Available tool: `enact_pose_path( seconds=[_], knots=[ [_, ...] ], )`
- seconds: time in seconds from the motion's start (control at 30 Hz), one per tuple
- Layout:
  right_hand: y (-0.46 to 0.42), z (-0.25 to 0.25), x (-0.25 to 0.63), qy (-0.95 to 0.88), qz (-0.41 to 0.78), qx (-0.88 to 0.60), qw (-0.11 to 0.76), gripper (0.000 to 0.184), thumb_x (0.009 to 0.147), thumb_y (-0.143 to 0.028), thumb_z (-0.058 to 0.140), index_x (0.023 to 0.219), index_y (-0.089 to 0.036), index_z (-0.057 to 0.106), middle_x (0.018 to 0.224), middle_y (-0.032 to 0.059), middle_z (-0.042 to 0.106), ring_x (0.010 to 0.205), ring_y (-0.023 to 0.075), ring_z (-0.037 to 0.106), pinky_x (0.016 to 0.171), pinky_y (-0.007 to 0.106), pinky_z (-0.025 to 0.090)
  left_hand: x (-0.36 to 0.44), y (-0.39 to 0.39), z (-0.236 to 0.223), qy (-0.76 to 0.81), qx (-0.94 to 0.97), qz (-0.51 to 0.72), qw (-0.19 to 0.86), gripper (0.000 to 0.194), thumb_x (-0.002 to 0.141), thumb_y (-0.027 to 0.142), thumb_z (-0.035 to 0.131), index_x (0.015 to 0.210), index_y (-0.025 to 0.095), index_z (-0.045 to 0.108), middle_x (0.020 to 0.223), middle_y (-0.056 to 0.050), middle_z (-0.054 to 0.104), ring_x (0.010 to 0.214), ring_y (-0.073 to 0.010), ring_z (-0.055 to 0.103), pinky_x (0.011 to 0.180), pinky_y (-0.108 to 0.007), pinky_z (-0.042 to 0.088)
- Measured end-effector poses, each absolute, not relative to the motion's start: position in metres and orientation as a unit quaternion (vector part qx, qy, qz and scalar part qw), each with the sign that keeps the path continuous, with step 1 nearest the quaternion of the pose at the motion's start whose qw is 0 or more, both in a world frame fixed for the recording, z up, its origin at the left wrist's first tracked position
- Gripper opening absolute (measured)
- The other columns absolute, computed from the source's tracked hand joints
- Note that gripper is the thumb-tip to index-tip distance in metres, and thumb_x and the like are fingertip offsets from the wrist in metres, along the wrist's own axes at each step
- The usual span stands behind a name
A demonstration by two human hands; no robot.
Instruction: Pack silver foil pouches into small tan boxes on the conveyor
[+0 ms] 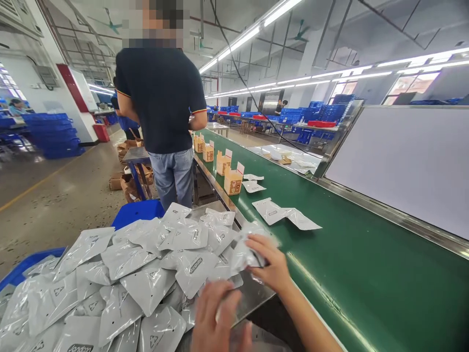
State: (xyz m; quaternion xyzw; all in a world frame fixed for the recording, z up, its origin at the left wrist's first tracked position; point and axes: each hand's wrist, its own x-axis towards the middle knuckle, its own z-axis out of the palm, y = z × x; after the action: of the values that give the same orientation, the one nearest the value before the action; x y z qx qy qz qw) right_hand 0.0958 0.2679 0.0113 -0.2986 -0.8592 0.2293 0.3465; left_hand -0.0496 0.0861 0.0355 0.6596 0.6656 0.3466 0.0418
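Observation:
My right hand (270,261) grips a shiny white pouch (244,252) at the inner edge of the green conveyor belt, fingers over its top. My left hand (216,320) is blurred by motion at the bottom middle, beside the pile; its fingers look curved and apart, with nothing visibly held. To the left lies a large heap of sealed white pouches (141,286), several printed with a dark label. On the belt (351,274), two overlapping white pouches (286,213) lie flat ahead of my right hand. Farther up, two more pouches (253,186) lie beside a small open yellow-brown box (233,181).
More open boxes (208,151) stand in a row along the belt's left side. A person in a dark shirt (159,98) stands beside the belt, facing away. Blue bins (137,210) sit under and behind the heap. A pale panel (403,166) rises on the right.

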Motion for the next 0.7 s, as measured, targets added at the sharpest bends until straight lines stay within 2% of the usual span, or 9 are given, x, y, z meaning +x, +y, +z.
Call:
enact_pose_path(
  seconds=[0.1,0.17,0.3,0.33,0.4,0.5,0.57,0.63,0.7],
  knots=[
    [0.287,0.005,0.045,-0.901,0.285,-0.200,0.258,0.057,0.070,-0.046,0.067,0.121,-0.023,0.059,0.133,0.0091,0.053,0.131,0.0299,0.038,0.109,0.048,0.030,-0.089,0.120,0.058,0.754,0.593,0.274,-0.072,0.043,0.088,0.041,0.044,0.128,0.027,0.054,0.144,-0.009,0.042,0.137,-0.0358,0.028,0.108,-0.063,0.023],
    [0.291,0.006,0.036,-0.916,0.291,-0.186,0.203,0.062,0.071,-0.053,0.067,0.125,-0.025,0.057,0.135,0.0093,0.052,0.133,0.0330,0.035,0.107,0.055,0.030,-0.105,0.145,0.069,0.799,0.567,0.197,-0.036,0.045,0.089,0.045,0.042,0.131,0.032,0.050,0.149,-0.007,0.035,0.140,-0.0385,0.020,0.106,-0.068,0.019],
    [0.288,0.012,0.041,-0.920,0.310,-0.219,0.093,0.076,0.072,-0.059,0.064,0.138,-0.028,0.042,0.146,0.0101,0.037,0.139,0.0384,0.017,0.103,0.071,0.011,-0.113,0.175,0.070,0.838,0.538,0.081,0.048,0.049,0.089,0.049,0.038,0.131,0.029,0.050,0.148,-0.012,0.036,0.137,-0.0422,0.024,0.104,-0.069,0.018],
    [0.287,0.012,0.043,-0.915,0.319,-0.227,0.098,0.080,0.069,-0.058,0.067,0.138,-0.028,0.042,0.146,0.0098,0.037,0.139,0.0382,0.016,0.104,0.070,0.009,-0.112,0.178,0.067,0.839,0.538,0.067,0.047,0.050,0.088,0.049,0.038,0.131,0.027,0.052,0.147,-0.013,0.037,0.137,-0.0425,0.026,0.104,-0.069,0.018],
    [0.288,0.012,0.048,-0.897,0.329,-0.247,0.161,0.073,0.069,-0.054,0.067,0.134,-0.026,0.048,0.142,0.0087,0.044,0.138,0.0349,0.023,0.108,0.063,0.017,-0.110,0.179,0.064,0.840,0.539,0.051,0.028,0.049,0.088,0.048,0.039,0.129,0.026,0.053,0.145,-0.013,0.039,0.136,-0.0420,0.028,0.104,-0.068,0.019],
    [0.294,0.011,0.069,-0.864,0.314,-0.300,0.255,0.045,0.081,-0.048,0.051,0.117,-0.022,0.062,0.123,0.0071,0.062,0.122,0.0264,0.049,0.103,0.043,0.038,-0.111,0.176,0.065,0.840,0.541,0.043,0.006,0.046,0.086,0.043,0.043,0.127,0.028,0.055,0.141,-0.012,0.045,0.133,-0.0418,0.033,0.103,-0.067,0.021],
    [0.303,0.011,0.096,-0.846,0.295,-0.349,0.275,0.037,0.084,-0.046,0.045,0.101,-0.023,0.069,0.105,0.0047,0.070,0.102,0.0231,0.062,0.093,0.036,0.047,-0.112,0.173,0.066,0.829,0.556,0.063,-0.025,0.044,0.086,0.040,0.045,0.126,0.028,0.057,0.139,-0.012,0.049,0.132,-0.0410,0.036,0.104,-0.067,0.023],
    [0.316,0.012,0.132,-0.816,0.262,-0.422,0.296,0.035,0.083,-0.047,0.044,0.088,-0.024,0.070,0.094,0.0040,0.071,0.092,0.0237,0.064,0.089,0.037,0.048,-0.107,0.168,0.063,0.790,0.600,0.110,-0.061,0.041,0.087,0.037,0.044,0.123,0.027,0.059,0.136,-0.012,0.051,0.131,-0.0381,0.039,0.105,-0.066,0.025],
    [0.335,0.010,0.171,-0.760,0.210,-0.519,0.331,0.044,0.084,-0.051,0.038,0.097,-0.023,0.069,0.106,0.0092,0.068,0.106,0.0302,0.058,0.098,0.048,0.040,-0.093,0.160,0.051,0.716,0.672,0.180,-0.066,0.037,0.087,0.034,0.045,0.119,0.026,0.062,0.134,-0.012,0.054,0.127,-0.0342,0.046,0.105,-0.061,0.032]
  ],
)
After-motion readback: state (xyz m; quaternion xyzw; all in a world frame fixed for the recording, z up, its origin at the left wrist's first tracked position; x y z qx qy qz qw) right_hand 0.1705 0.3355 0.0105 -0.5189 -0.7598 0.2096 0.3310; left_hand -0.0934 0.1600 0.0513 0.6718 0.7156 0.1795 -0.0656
